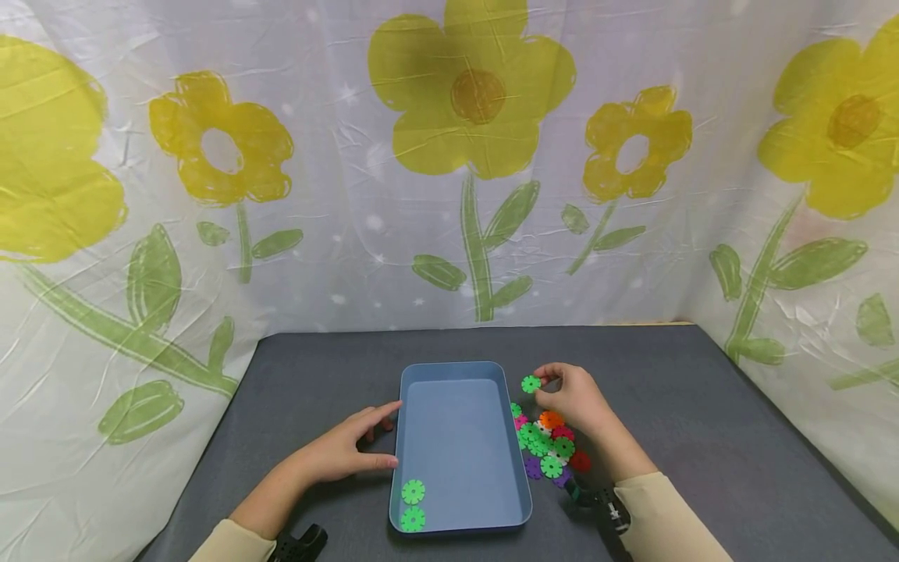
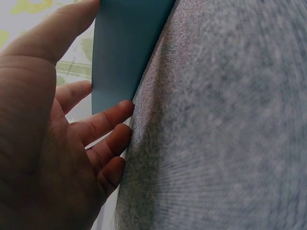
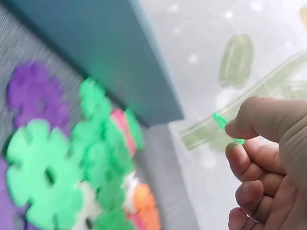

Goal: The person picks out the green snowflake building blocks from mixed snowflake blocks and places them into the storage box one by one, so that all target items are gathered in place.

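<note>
My right hand pinches a green notched plastic disc between thumb and fingertips, just beyond the right rim of a blue-grey tray. In the right wrist view that disc shows edge-on in the pinch. My left hand touches the tray's left side with its fingers spread and thumb apart; the left wrist view shows fingertips right at the tray wall. Two green discs lie in the tray's near left corner, one in front of the other.
Right of the tray lies a loose pile of notched discs in green, purple, red, orange, pink and white, some close against its wall. A dark grey cloth covers the table. Behind hangs a white curtain printed with yellow flowers.
</note>
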### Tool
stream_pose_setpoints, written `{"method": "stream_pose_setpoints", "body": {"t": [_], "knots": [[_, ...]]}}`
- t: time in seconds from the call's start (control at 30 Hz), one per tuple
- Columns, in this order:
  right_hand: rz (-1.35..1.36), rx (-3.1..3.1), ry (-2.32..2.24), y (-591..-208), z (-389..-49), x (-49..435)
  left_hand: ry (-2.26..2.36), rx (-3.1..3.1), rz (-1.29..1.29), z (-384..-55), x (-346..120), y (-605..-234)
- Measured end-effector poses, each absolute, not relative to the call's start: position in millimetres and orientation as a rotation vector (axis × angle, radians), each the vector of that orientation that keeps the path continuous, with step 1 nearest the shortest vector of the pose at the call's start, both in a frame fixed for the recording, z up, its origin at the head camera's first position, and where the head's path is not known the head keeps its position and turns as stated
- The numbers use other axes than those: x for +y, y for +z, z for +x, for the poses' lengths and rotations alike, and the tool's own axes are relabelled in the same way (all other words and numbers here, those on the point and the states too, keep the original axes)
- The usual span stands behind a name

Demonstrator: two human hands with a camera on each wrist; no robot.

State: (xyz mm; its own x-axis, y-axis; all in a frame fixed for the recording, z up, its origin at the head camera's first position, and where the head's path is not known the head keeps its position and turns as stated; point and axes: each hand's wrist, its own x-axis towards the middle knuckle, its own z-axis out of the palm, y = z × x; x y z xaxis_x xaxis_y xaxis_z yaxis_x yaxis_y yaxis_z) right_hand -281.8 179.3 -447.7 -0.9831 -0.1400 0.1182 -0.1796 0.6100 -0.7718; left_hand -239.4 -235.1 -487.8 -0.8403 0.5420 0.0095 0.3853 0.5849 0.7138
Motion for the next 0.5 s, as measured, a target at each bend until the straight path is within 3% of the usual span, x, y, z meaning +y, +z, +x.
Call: {"method": "stream_pose_setpoints", "body": {"t": [0.5], "knots": [[0.549, -2.624, 1.513, -404.5, -256.4, 162.0, 1.096, 2.586, 0.767, -239.7, -234.8, -486.4]]}}
